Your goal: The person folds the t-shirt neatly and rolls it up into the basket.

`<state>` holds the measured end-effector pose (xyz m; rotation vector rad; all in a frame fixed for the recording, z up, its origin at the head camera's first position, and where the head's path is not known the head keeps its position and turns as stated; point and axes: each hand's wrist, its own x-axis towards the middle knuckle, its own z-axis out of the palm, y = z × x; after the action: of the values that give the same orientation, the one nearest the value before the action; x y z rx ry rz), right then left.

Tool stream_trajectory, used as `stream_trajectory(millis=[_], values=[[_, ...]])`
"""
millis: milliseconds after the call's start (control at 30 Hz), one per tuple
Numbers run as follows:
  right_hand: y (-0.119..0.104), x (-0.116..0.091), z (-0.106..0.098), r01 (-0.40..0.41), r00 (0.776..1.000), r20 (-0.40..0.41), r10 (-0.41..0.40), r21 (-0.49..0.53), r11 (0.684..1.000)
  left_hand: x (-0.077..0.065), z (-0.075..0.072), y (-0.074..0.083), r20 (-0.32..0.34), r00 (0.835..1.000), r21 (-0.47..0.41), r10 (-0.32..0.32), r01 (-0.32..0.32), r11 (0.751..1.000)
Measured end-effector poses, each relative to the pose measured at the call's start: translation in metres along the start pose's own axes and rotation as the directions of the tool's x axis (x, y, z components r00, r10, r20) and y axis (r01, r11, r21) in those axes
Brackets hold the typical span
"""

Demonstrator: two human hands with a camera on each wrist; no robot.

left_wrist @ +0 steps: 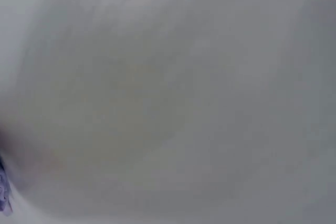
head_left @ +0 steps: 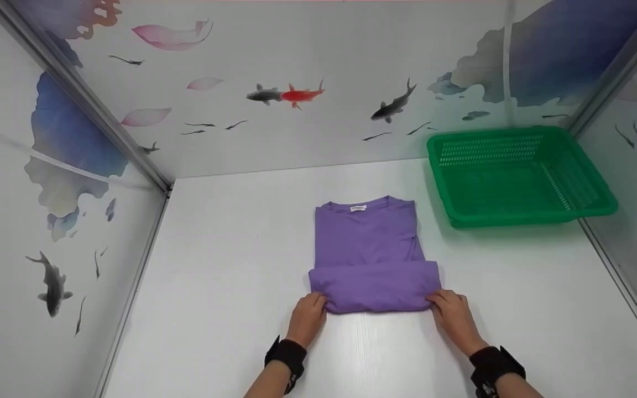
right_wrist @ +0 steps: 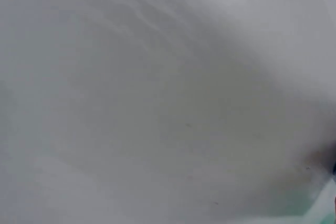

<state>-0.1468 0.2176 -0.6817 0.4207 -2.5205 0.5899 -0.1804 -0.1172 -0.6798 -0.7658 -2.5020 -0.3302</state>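
A purple T-shirt (head_left: 371, 237) lies folded into a narrow shape on the white table, its neckline with a white label facing the far wall. The near end is turned up over the body as a thick band. At that band's near left corner, my left hand (head_left: 307, 316) pinches the fabric. My right hand (head_left: 454, 316) pinches the near right corner. Both thumbs are largely hidden. In the left wrist view only a sliver of purple cloth (left_wrist: 4, 190) shows at the edge; the right wrist view is mostly a pale blur.
A green plastic basket (head_left: 454, 217) with perforated sides stands at the back right, its inside bare. White panels painted with fish and petals wall in the table (head_left: 224, 265) at the back, left and right. Black bands wrap both wrists.
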Motion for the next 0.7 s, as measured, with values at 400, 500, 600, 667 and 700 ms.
stream_trajectory(millis=[400, 500, 600, 667, 700], values=[[-0.008, -0.005, -0.031, 0.124, 0.987, 0.105, -0.123, -0.002, 0.992, -0.002, -0.035, -0.002, 0.080, 0.995, -0.147, 0.061, -0.048, 0.988], [-0.014, -0.004, -0.045, 0.124, 0.981, 0.150, -0.124, 0.008, 0.992, 0.000, -0.050, -0.003, 0.127, 0.988, -0.207, 0.083, -0.055, 0.977], [-0.018, 0.000, -0.055, 0.118, 0.979, 0.167, -0.121, 0.031, 0.993, 0.006, -0.064, -0.003, 0.193, 0.978, -0.263, 0.078, -0.025, 0.964], [-0.018, 0.003, -0.060, 0.117, 0.979, 0.165, -0.124, 0.053, 0.992, 0.011, -0.071, -0.003, 0.238, 0.969, -0.293, 0.064, 0.009, 0.956], [-0.018, 0.006, -0.061, 0.115, 0.979, 0.163, -0.124, 0.061, 0.991, 0.015, -0.074, -0.003, 0.256, 0.965, -0.303, 0.056, 0.025, 0.953]])
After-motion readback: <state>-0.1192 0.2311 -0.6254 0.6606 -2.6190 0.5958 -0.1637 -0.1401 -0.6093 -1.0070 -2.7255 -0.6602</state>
